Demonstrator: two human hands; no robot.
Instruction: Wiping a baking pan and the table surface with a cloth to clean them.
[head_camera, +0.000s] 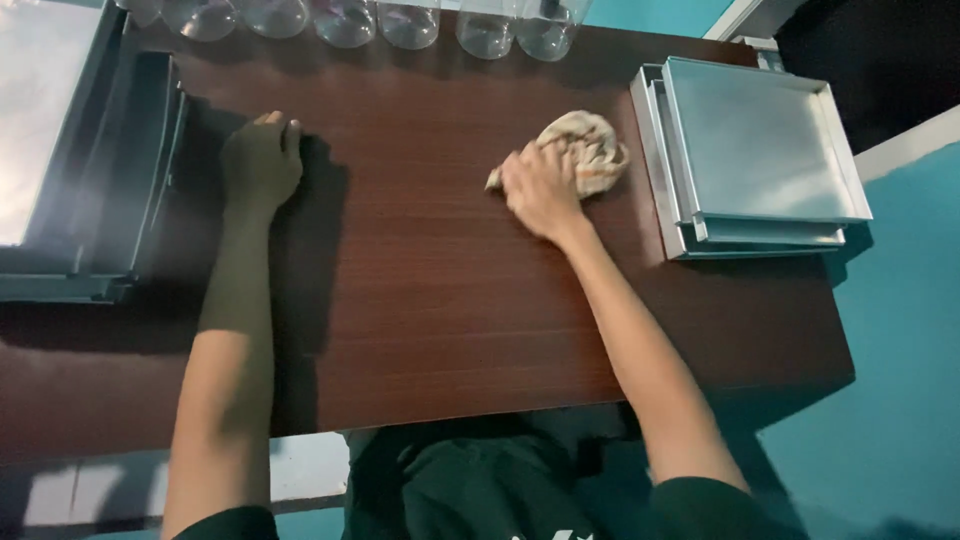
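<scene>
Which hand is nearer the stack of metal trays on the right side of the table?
Right. The right hand, pressing a cloth, is just beside the stacked metal trays; the left hand rests across the table.

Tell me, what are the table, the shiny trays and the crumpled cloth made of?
The table looks like dark brown wood or wood-look laminate: smooth, with fine straight grain lines. The stacked trays look like bare metal, perhaps aluminium: grey, dully shiny, with thin folded rims. The cloth under the right hand looks like soft woven fabric, beige and wrinkled.
</scene>
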